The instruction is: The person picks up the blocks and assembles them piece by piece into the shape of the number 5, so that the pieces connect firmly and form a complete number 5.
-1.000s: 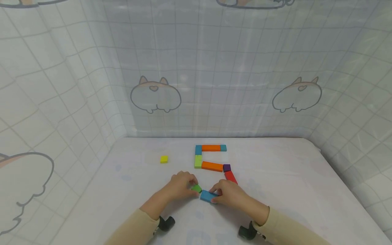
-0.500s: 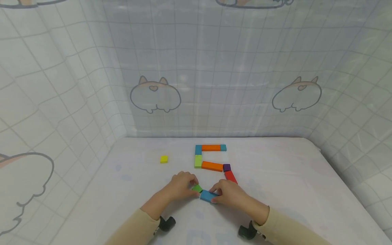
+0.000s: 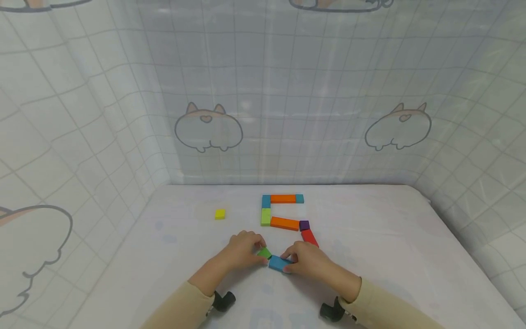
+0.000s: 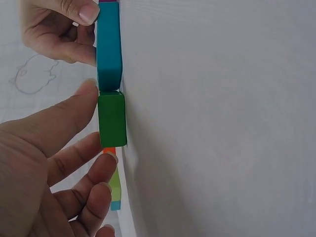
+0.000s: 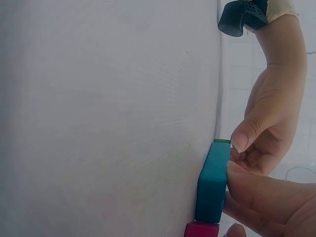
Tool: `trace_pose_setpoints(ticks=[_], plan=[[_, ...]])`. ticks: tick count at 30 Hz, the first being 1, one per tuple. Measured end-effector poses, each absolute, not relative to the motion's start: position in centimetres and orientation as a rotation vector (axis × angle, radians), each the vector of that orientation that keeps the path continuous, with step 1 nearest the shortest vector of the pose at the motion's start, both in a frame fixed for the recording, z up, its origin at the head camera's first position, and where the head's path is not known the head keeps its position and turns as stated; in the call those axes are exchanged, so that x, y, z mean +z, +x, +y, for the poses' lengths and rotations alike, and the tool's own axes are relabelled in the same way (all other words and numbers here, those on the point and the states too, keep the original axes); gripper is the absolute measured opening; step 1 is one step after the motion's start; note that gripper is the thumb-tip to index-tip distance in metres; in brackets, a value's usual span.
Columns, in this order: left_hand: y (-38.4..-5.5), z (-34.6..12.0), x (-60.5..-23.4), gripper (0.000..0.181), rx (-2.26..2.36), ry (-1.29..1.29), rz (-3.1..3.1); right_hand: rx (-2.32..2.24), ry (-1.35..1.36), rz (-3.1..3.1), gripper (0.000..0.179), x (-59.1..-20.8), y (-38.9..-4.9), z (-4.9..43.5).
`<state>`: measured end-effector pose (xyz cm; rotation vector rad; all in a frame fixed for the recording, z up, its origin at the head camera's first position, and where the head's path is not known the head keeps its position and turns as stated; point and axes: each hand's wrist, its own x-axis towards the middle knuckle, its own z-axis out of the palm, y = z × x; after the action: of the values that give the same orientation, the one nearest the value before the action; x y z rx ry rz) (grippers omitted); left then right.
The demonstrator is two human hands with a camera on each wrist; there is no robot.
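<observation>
On the white tabletop, my left hand [image 3: 244, 249] pinches a small green block [image 3: 265, 253] between thumb and forefinger. My right hand [image 3: 309, 259] grips a longer blue block [image 3: 277, 263], thumb on its near side. The green block's end meets the blue block's end, as the left wrist view shows at closer range. A magenta block [image 5: 201, 230] lies against the blue block's other end in the right wrist view; in the head view my right hand hides it. Just beyond the right hand is a red block [image 3: 309, 237], its lower end close to the fingers.
Farther back, an orange block [image 3: 284, 223], a purple block [image 3: 304, 225], a lime block [image 3: 265, 216], two blue pieces and another orange block [image 3: 283, 198] form connected lines. One yellow block [image 3: 220, 214] lies apart on the left. A patterned curtain [image 3: 304, 137] rises behind the table.
The green block has shifted very slightly toward the blue block's end in my left fingers. Both hands otherwise stay in place.
</observation>
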<state>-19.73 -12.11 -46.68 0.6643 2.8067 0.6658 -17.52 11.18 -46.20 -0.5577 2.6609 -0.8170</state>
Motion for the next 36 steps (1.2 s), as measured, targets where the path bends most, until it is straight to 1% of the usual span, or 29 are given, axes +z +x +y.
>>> trace_pose_setpoints(ticks=[4, 11, 17, 24, 36], plan=[[-19.7, -12.2, -46.5, 0.034, 0.688, 0.636, 2.802, -0.817, -0.547, 2.661, 0.029, -46.2, -17.5, 11.2], [-19.9, -12.8, -45.2, 0.03, 0.762, 0.426, 2.807, -0.819, -0.524, 2.654, 0.029, -46.1, -17.4, 11.2], [-20.7, -14.1, -45.0, 0.03, 0.753, 0.435, 2.903, -0.827, -0.532, 2.651, 0.029, -46.1, -17.3, 11.2], [-22.0, -15.1, -44.9, 0.035, 0.728, 0.323, 3.019, -0.827, -0.518, 2.646, 0.03, -46.1, -17.4, 11.3], [-23.9, -17.4, -44.7, 0.036, 0.773, 0.241, 3.228, -0.815, -0.568, 2.659, 0.03, -46.7, -17.8, 11.5]])
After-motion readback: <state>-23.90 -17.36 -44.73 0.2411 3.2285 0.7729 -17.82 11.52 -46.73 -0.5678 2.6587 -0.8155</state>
